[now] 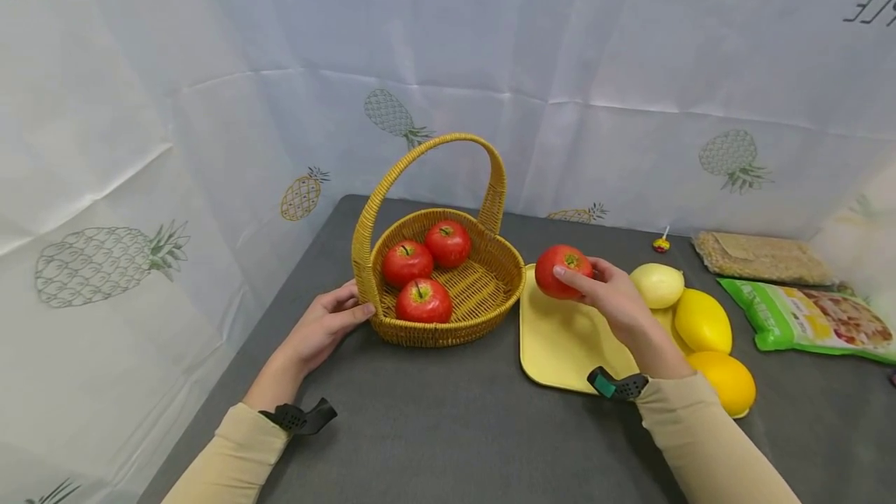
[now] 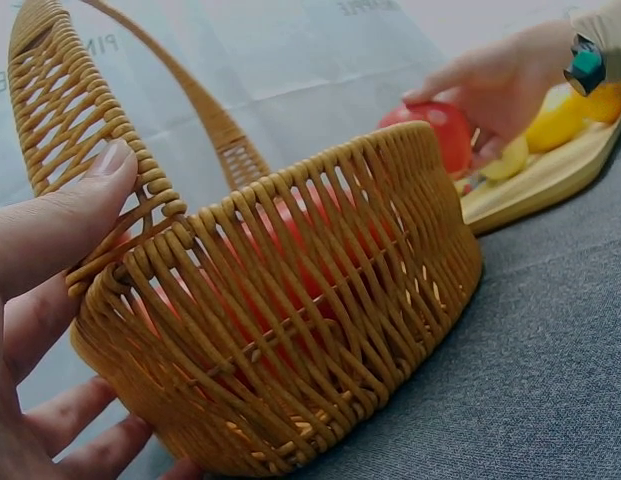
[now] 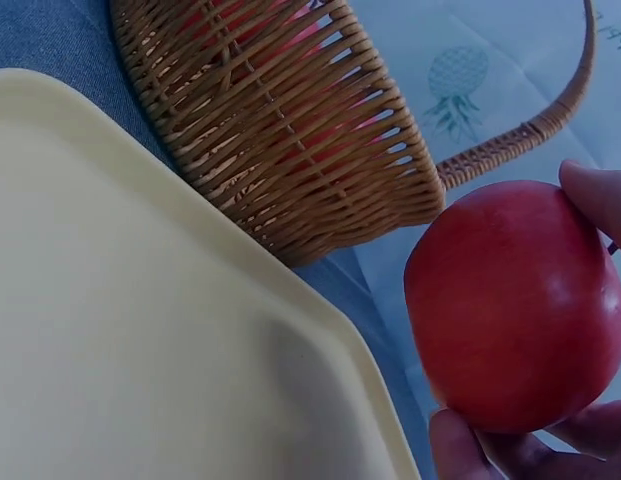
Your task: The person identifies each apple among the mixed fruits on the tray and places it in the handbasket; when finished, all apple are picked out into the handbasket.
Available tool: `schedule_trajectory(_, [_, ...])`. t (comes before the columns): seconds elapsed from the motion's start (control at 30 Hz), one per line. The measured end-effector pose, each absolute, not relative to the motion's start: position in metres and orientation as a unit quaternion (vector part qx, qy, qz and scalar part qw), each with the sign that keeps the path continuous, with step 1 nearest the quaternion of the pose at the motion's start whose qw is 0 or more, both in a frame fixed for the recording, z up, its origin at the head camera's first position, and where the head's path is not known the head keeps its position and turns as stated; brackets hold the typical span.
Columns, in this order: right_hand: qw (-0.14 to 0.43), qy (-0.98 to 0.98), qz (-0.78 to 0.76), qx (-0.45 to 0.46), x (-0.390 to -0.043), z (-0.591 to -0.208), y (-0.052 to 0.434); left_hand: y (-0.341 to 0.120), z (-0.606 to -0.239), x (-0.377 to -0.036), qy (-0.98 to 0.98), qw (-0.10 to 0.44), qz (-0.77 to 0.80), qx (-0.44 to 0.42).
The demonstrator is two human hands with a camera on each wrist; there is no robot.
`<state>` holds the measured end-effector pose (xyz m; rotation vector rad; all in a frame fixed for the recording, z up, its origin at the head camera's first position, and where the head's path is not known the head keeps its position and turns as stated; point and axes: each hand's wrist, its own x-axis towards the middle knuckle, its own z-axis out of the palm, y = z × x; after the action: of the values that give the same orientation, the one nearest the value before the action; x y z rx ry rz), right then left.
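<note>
A woven basket (image 1: 481, 323) with a tall arched handle stands on the dark table, with three red apples (image 1: 424, 302) inside. My left hand (image 1: 329, 330) grips its left side; in the left wrist view the thumb (image 2: 105, 170) lies on the foot of the handle and the fingers spread along the outer wall. My right hand (image 1: 616, 298) pinches another red apple (image 1: 560, 267) between thumb and fingers, just right of the basket rim. In the right wrist view this apple (image 3: 515, 305) shows raised beyond the edge of the yellow tray (image 3: 140, 300).
On the tray's right part, partly behind my right forearm, lie a pale yellow fruit (image 1: 658, 285), a lemon (image 1: 703, 321) and an orange fruit (image 1: 728, 381). Farther right are a green food bag (image 1: 812, 317), a clear packet (image 1: 763, 257) and a lollipop (image 1: 661, 243). A pineapple-print curtain (image 1: 616, 61) hangs behind.
</note>
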<state>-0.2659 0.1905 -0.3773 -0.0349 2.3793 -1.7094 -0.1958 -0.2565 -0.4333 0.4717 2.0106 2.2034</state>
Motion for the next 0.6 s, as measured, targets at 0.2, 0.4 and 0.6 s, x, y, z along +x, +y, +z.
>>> schedule_trajectory(0.2, [0.116,0.812,-0.572,-0.025,-0.266,-0.367,0.187,-0.256,-0.433,-0.196,0.670,0.063,0.725,0.147])
schedule_trajectory(0.4, [0.127,0.810,-0.571,-0.037,-0.267,-0.360,0.183,-0.255,-0.434,-0.196,0.669,0.063,0.725,0.151])
schedule_trajectory(0.6, [0.127,0.811,-0.569,-0.054,-0.269,-0.351,0.177,-0.255,-0.434,-0.198,0.668,0.059,0.725,0.157])
